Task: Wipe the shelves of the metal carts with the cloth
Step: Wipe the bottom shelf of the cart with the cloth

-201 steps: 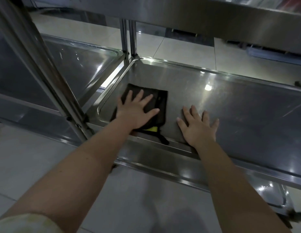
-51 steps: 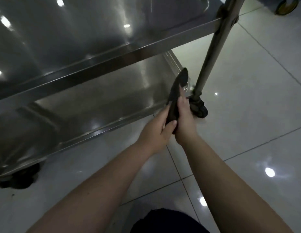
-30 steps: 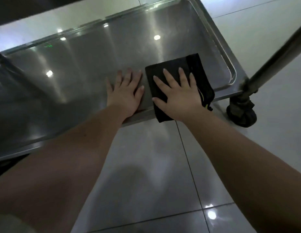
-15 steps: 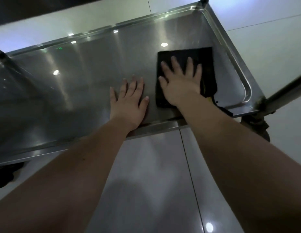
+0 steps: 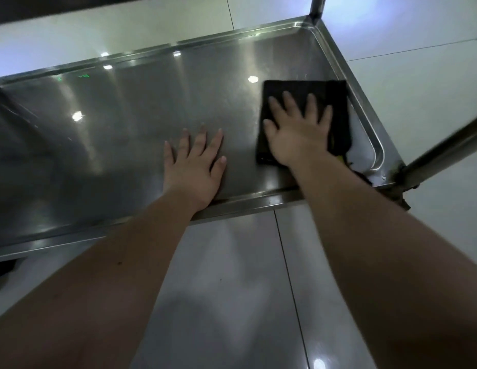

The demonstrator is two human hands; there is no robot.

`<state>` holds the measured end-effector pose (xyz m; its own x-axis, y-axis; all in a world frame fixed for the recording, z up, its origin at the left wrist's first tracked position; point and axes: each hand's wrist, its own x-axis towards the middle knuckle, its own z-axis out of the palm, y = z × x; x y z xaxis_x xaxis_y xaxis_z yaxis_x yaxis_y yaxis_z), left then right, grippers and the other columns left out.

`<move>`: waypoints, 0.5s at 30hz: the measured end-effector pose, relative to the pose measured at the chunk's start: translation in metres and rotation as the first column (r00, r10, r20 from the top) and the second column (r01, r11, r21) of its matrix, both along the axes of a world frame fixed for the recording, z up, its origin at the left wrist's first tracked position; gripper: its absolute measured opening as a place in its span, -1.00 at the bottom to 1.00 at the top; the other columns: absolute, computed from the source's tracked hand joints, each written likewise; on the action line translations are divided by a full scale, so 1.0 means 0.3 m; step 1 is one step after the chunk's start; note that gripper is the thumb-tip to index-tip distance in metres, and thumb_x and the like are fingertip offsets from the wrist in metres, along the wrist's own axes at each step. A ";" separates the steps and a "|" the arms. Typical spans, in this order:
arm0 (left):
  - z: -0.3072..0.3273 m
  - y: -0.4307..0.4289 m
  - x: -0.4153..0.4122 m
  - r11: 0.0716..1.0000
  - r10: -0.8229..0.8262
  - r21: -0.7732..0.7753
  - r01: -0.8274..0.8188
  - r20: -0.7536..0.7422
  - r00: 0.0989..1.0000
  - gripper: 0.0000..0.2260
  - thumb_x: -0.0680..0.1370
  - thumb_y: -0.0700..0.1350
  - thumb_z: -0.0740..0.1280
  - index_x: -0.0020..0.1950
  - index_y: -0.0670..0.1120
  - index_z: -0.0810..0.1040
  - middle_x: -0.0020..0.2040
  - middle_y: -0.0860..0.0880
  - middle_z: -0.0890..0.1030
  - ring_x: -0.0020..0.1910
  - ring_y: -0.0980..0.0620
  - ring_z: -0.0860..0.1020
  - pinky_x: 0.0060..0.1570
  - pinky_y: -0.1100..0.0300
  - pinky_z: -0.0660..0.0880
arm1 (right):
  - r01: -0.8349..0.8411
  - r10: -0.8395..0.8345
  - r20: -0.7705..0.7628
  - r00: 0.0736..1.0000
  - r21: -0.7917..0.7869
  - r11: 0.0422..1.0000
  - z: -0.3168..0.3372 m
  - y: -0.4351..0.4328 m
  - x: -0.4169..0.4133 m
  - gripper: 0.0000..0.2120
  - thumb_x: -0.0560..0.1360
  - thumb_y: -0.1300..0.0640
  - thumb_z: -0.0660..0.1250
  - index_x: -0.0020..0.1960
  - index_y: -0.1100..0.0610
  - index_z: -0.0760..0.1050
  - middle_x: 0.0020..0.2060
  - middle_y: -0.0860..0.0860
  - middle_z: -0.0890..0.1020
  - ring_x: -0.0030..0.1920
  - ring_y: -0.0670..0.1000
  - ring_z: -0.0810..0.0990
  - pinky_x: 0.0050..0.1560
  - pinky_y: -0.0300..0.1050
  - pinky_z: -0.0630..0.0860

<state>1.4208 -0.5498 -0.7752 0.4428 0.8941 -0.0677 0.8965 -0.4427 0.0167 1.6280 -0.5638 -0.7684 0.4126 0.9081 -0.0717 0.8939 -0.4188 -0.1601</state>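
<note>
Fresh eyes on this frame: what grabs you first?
The black cloth stands out most, dark against shiny steel near the right end of the shelf, with the right hand pressed flat on it, fingers spread. The left hand rests flat on bare metal beside it, near the front rim. Light spots glint off the steel and the pale floor tiles below.
</note>
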 end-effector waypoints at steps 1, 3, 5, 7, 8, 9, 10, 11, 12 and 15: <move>0.000 -0.003 -0.002 1.000 -0.001 0.003 0.001 0.006 1.000 -0.50 0.64 0.15 -0.10 0.58 0.20 -0.12 0.61 0.04 -0.04 0.57 -0.14 -0.09 0.47 -0.24 -0.15 | -0.064 0.064 -0.001 0.998 -0.008 0.998 0.002 0.012 -0.056 -0.47 0.62 -0.23 -0.12 0.57 -0.21 -0.08 0.59 -0.13 -0.08 0.56 0.20 -0.19 0.45 0.36 -0.27; 0.000 -0.006 -0.012 1.000 -0.004 -0.002 0.004 0.012 1.000 -0.50 0.63 0.14 -0.11 0.58 0.18 -0.09 0.61 0.03 -0.05 0.57 -0.14 -0.09 0.47 -0.25 -0.14 | -0.188 0.188 0.004 0.982 -0.035 0.982 0.009 0.026 -0.148 -0.46 0.62 -0.24 -0.16 0.57 -0.21 -0.12 0.58 -0.13 -0.11 0.56 0.20 -0.23 0.45 0.36 -0.28; 0.001 -0.008 -0.020 1.000 -0.005 -0.013 0.005 0.019 1.000 -0.49 0.63 0.14 -0.12 0.59 0.17 -0.08 0.61 0.04 -0.06 0.57 -0.13 -0.09 0.48 -0.24 -0.15 | -0.273 0.273 -0.005 0.962 -0.042 0.961 0.011 0.014 -0.173 -0.46 0.61 -0.26 -0.17 0.57 -0.22 -0.13 0.58 -0.13 -0.11 0.56 0.18 -0.23 0.46 0.33 -0.28; 0.002 -0.013 -0.025 1.000 0.002 -0.018 -0.002 0.027 1.000 -0.50 0.64 0.17 -0.11 0.58 0.20 -0.09 0.61 0.06 -0.05 0.57 -0.11 -0.09 0.49 -0.21 -0.18 | -0.311 0.311 -0.002 0.950 -0.012 0.950 0.006 -0.016 -0.117 -0.46 0.61 -0.28 -0.14 0.56 -0.24 -0.09 0.58 -0.15 -0.06 0.57 0.14 -0.19 0.49 0.28 -0.25; 0.001 -0.016 -0.026 1.000 0.004 -0.017 -0.003 0.031 0.999 -0.51 0.64 0.19 -0.10 0.57 0.23 -0.10 0.61 0.06 -0.05 0.57 -0.11 -0.09 0.49 -0.20 -0.19 | -0.286 0.286 0.009 0.958 0.009 0.958 0.000 -0.036 -0.065 -0.46 0.61 -0.29 -0.12 0.56 -0.26 -0.06 0.58 -0.16 -0.03 0.57 0.12 -0.15 0.50 0.26 -0.22; -0.001 -0.018 -0.024 1.000 0.002 -0.014 -0.002 0.037 0.999 -0.50 0.63 0.20 -0.09 0.57 0.24 -0.10 0.61 0.07 -0.04 0.57 -0.11 -0.08 0.49 -0.20 -0.19 | -0.229 0.229 0.019 0.973 0.026 0.973 -0.003 -0.060 0.004 -0.46 0.60 -0.30 -0.09 0.56 -0.26 -0.03 0.58 -0.16 0.00 0.57 0.11 -0.11 0.50 0.24 -0.20; -0.003 -0.019 -0.019 1.000 0.000 -0.012 0.001 0.044 0.999 -0.50 0.63 0.22 -0.09 0.57 0.25 -0.10 0.61 0.07 -0.03 0.57 -0.11 -0.08 0.49 -0.20 -0.18 | -0.158 0.157 0.022 0.987 0.031 0.987 -0.001 -0.088 0.080 -0.46 0.60 -0.30 -0.08 0.55 -0.26 -0.01 0.58 -0.17 0.02 0.57 0.11 -0.09 0.50 0.23 -0.19; -0.005 -0.020 -0.015 1.000 -0.001 -0.013 0.001 0.051 0.999 -0.50 0.63 0.22 -0.08 0.56 0.26 -0.09 0.61 0.08 -0.03 0.57 -0.11 -0.08 0.49 -0.21 -0.18 | -0.091 0.091 0.023 0.996 0.016 0.996 0.000 -0.120 0.151 -0.46 0.60 -0.29 -0.09 0.56 -0.26 -0.02 0.58 -0.16 0.01 0.57 0.11 -0.10 0.51 0.23 -0.19; -0.006 -0.021 -0.010 1.000 -0.001 -0.012 0.001 0.054 0.999 -0.50 0.63 0.23 -0.08 0.56 0.26 -0.09 0.61 0.08 -0.03 0.57 -0.11 -0.08 0.49 -0.21 -0.17 | -0.042 0.043 0.032 0.999 -0.016 0.999 0.002 -0.154 0.209 -0.46 0.61 -0.29 -0.11 0.56 -0.26 -0.05 0.58 -0.15 -0.01 0.57 0.11 -0.12 0.51 0.23 -0.21; -0.004 -0.031 0.000 1.000 0.005 -0.004 -0.005 0.041 0.999 -0.49 0.62 0.23 -0.08 0.57 0.25 -0.09 0.61 0.07 -0.03 0.57 -0.12 -0.09 0.49 -0.22 -0.15 | 0.039 -0.033 0.081 0.996 -0.077 0.996 -0.003 -0.218 0.250 -0.46 0.61 -0.27 -0.18 0.57 -0.24 -0.13 0.59 -0.13 -0.07 0.57 0.14 -0.18 0.50 0.25 -0.26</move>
<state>1.4209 -0.5591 -0.7765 0.4406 0.8961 -0.0529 0.8973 -0.4379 0.0554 1.7028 -0.6293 -0.7694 0.4519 0.8855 -0.1078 0.8867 -0.4591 -0.0541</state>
